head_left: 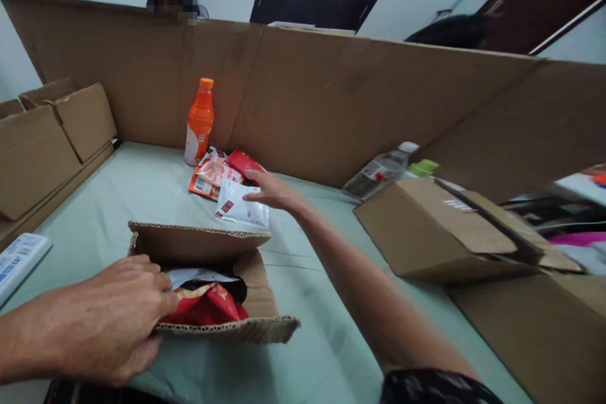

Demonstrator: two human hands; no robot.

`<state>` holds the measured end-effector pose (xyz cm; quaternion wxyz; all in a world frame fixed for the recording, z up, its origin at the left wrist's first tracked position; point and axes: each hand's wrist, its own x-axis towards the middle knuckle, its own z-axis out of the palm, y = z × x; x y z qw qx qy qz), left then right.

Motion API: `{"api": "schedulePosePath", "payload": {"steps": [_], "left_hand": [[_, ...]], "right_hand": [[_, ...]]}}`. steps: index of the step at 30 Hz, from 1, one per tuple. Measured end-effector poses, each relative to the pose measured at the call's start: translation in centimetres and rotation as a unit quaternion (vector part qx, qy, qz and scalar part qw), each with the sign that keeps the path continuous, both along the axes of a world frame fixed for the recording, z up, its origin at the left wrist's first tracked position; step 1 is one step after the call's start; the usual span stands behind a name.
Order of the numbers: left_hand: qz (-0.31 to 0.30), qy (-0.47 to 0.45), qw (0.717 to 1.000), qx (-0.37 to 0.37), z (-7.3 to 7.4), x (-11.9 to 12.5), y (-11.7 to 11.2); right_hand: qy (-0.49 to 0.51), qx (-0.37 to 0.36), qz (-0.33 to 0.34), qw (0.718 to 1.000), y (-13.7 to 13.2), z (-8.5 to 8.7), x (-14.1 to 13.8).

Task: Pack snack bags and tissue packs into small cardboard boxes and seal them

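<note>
My left hand (113, 309) is closed over the left edge of a small open cardboard box (265, 281), thumb near the red packet (213, 308) inside. A silvery white packet (199, 278) and something dark lie behind that red one. My right hand (267, 192) stretches over a pile of snack packets, fingers apart, and holds nothing that I can see. Beneath it lies a white packet (241, 205) with a brown square. A red packet (243, 163) lies just behind the fingers, and a pink and orange packet (211, 177) to their left. Whether the fingertips touch the packets, I cannot tell.
An orange drink bottle (199, 123) stands against a tall cardboard wall (331, 101). Boxes flank the table: one at left (38, 151), one at right (426, 233). A clear bottle (381, 170) leans behind the right box. A white box (21, 262) lies far left. A person is behind the wall.
</note>
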<state>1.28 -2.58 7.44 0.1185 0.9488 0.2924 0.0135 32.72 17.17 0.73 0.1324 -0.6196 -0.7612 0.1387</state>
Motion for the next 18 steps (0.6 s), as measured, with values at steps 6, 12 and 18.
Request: {"api": "schedulePosePath", "payload": {"steps": [6, 12, 18], "left_hand": [[0.005, -0.011, 1.0, 0.019, -0.1, -0.1, -0.3], [-0.005, -0.019, 0.999, 0.043, -0.6, -0.4, -0.5], [-0.044, 0.035, 0.995, 0.086, -1.4, 0.2, -0.8]], "right_hand": [[-0.029, -0.063, -0.025, 0.997, 3.8, -3.8, 0.1], [0.018, -0.093, 0.039, 0.995, -1.7, -1.6, 2.3], [0.117, 0.029, 0.069, 0.99, -10.4, 1.9, 5.3]]}}
